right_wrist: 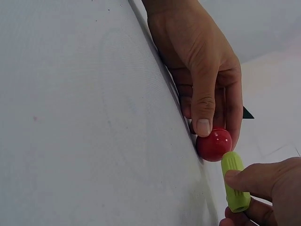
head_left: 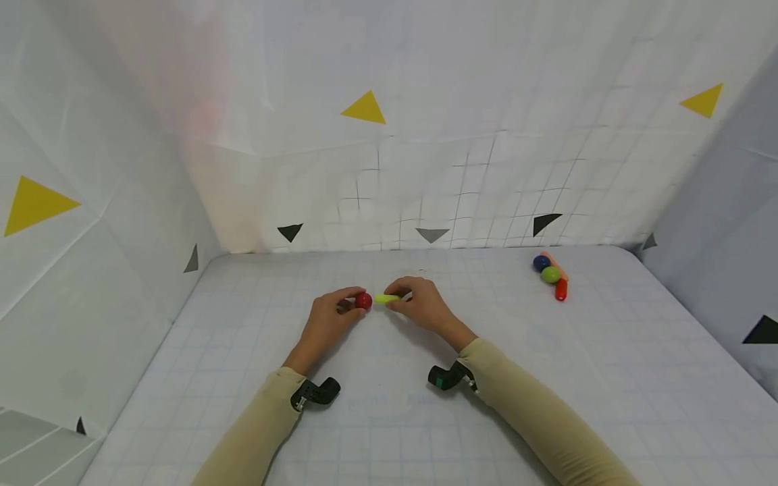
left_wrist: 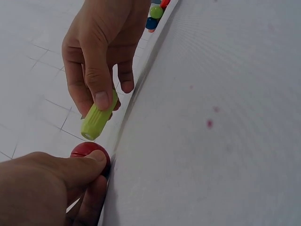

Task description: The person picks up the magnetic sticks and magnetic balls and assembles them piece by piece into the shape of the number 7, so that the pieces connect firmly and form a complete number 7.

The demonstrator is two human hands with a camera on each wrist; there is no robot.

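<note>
In the head view my left hand (head_left: 328,322) pinches a glossy red ball (head_left: 363,301) between thumb and fingers, low over the table. A thin groove runs round the ball (left_wrist: 85,149) in the left wrist view. Just to its right, my right hand (head_left: 423,308) pinches a short yellow-green ribbed stick (head_left: 385,298) between thumb and fingers. The stick (right_wrist: 235,176) points its blunt end at the ball, and the two lie very close, overlapping slightly in the right wrist view. Part of the stick is hidden behind the right fingers.
A white gridded table (head_left: 377,432) lies under both hands. At its back right sit a dark blue egg-shaped piece (head_left: 541,263), a green one (head_left: 550,275), a red capsule-shaped piece (head_left: 561,290) and an orange stick (head_left: 555,264). White sheets (head_left: 292,175) with triangles enclose the table.
</note>
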